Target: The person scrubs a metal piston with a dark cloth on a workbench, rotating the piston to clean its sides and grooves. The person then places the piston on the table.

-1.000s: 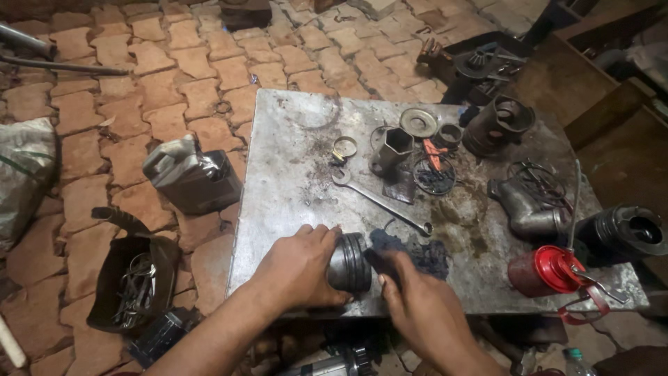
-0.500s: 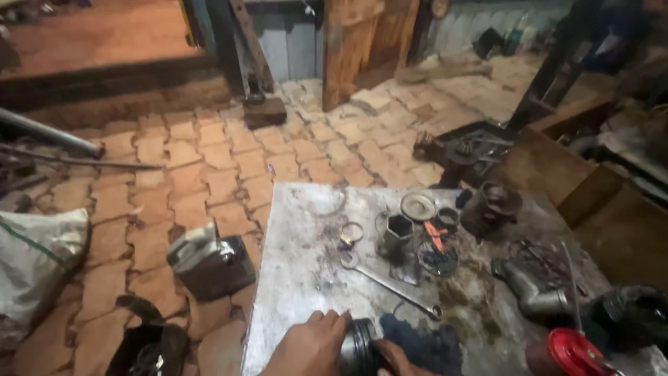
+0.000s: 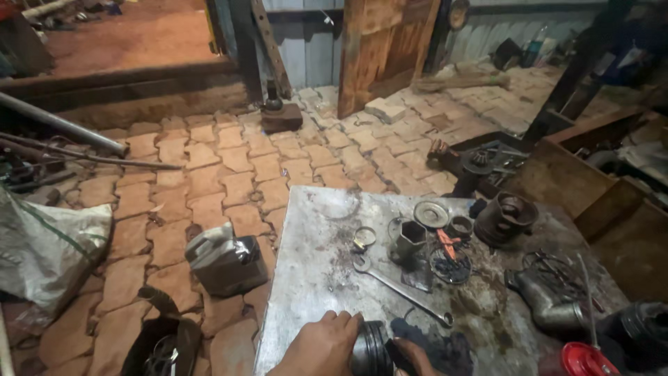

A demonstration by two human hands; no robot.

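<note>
Down at the near edge of the table (image 3: pixel 306 278), both hands gripped a piston (image 3: pixel 370 348).
Left hand (image 3: pixel 321 346) wrapped around the piston's side, fingers closed on it; right hand (image 3: pixel 415 353), mostly cut off by the frame, pressed against its other end beside a dark rag (image 3: pixel 445 348). Beyond lay a wrench (image 3: pixel 400 290), a socket (image 3: pixel 410 238) and a disc (image 3: pixel 431 214); a jug (image 3: pixel 224 259) stood on the brick floor (image 3: pixel 209 167).
</note>
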